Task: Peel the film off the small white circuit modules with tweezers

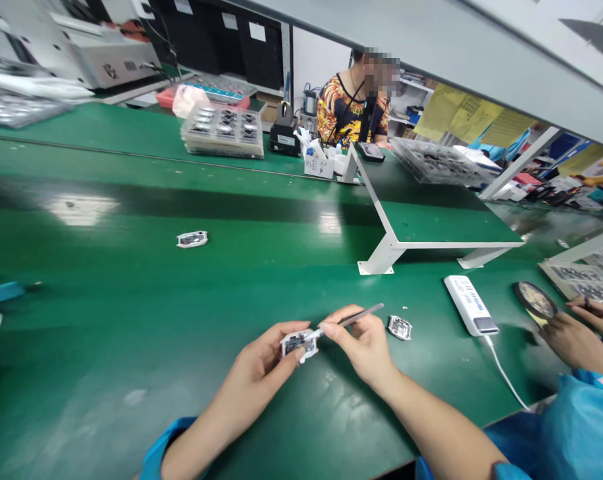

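Note:
Between the thumb and fingers of my left hand (pixel 261 367) is a small electronic device (pixel 292 344), a white frame with dark circuitry showing inside. My right hand (pixel 365 345) pinches a thin grey stick-like tool (pixel 365 313) that slants up to the right. Its pale lower end is at the device's upper right edge; whether it touches is too small to tell. Right of my hands lies a similar white-framed unit (pixel 400 327). Another such unit (pixel 192 239) rests farther back on the left of the green bench (pixel 106 320).
A white power strip-like box (pixel 471 307) with a cable lies to the right. Beyond it, a co-worker's hands (pixel 578 340) are near a round dark dish (pixel 534 299). A white-legged green stand (pixel 451 223) is ahead. Stacked clear trays (pixel 224 133) stand behind; a person (pixel 348 110) sits opposite.

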Demonstrator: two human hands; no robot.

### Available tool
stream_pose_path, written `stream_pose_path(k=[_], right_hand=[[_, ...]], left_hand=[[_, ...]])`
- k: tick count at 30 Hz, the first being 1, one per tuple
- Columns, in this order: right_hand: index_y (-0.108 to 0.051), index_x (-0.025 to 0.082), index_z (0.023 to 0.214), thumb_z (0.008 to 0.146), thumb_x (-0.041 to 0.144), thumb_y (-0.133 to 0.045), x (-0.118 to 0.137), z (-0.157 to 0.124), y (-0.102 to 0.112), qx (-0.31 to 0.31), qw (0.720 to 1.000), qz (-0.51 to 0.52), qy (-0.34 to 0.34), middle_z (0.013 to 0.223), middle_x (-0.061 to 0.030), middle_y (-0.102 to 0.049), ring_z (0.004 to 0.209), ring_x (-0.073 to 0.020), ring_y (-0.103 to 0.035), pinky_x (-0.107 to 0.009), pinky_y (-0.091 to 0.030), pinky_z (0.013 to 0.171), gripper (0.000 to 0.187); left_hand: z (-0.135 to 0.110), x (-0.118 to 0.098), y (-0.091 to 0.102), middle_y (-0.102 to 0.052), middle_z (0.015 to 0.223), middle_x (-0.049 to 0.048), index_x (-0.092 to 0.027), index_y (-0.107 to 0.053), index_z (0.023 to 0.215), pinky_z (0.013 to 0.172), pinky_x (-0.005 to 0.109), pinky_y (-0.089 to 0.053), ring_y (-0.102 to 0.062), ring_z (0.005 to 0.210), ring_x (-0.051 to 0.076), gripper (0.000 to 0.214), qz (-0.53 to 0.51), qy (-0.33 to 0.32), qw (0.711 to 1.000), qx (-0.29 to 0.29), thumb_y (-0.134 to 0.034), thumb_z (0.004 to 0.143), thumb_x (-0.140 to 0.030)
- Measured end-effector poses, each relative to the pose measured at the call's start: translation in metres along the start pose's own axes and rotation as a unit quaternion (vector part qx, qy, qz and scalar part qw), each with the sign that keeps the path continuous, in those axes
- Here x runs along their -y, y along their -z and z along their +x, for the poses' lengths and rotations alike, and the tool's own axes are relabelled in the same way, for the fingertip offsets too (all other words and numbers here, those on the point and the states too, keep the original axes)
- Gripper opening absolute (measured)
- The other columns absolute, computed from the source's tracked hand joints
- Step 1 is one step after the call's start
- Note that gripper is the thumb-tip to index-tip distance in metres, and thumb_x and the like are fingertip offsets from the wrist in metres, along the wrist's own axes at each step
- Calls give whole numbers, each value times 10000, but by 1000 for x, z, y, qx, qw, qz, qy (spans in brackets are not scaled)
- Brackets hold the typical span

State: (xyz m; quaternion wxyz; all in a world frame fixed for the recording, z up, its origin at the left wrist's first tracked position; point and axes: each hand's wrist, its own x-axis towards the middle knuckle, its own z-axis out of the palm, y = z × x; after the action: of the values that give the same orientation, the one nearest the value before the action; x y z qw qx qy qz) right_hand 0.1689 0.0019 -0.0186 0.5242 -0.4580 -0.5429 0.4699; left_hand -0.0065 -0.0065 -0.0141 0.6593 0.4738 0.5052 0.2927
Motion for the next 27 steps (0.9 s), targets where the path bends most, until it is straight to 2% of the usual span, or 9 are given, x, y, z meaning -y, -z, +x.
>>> stream_pose_path(k=[11, 16, 22, 27], right_hand=[[-659, 173, 786, 790, 261, -686, 2, -2, 0, 25, 998, -35, 39, 773, -45, -693, 731, -163, -652, -291, -505, 697, 92], [-659, 170, 784, 790, 249, -682, 4, -2, 0, 24, 998, -45, 38, 767, -40, -697, 717, -160, -658, -281, -505, 686, 82], [-667, 169, 773, 793, 274, -684, 4, -4, -3, 10, 998, -61, 27, 761, -42, -701, 723, -163, -659, -277, -505, 684, 108], [-678, 176, 790, 794, 227, -688, 5, -5, -3, 18, 992, -85, 89, 790, -51, -705, 756, -174, -654, -319, -497, 747, 52]], left_hand=[[-1, -2, 1, -636, 1025, 66, -139, -511, 1143, 788, 161, -434, -558, 893, 103, 558, 22, -4, 1000, 9, -613, 709, -474], [0, -4, -1, -618, 898, 40, -136, -528, 1145, 658, 154, -415, -502, 714, 66, 548, 30, -2, 999, -19, -561, 735, -498], [3, 4, -6, -538, 737, 1, -125, -548, 1060, 574, 144, -370, -439, 620, 45, 523, 30, -22, 998, -48, -533, 748, -545], [4, 6, -8, -526, 743, -8, -126, -547, 1057, 561, 137, -366, -423, 595, 31, 527, 4, -7, 998, -65, -558, 729, -538]])
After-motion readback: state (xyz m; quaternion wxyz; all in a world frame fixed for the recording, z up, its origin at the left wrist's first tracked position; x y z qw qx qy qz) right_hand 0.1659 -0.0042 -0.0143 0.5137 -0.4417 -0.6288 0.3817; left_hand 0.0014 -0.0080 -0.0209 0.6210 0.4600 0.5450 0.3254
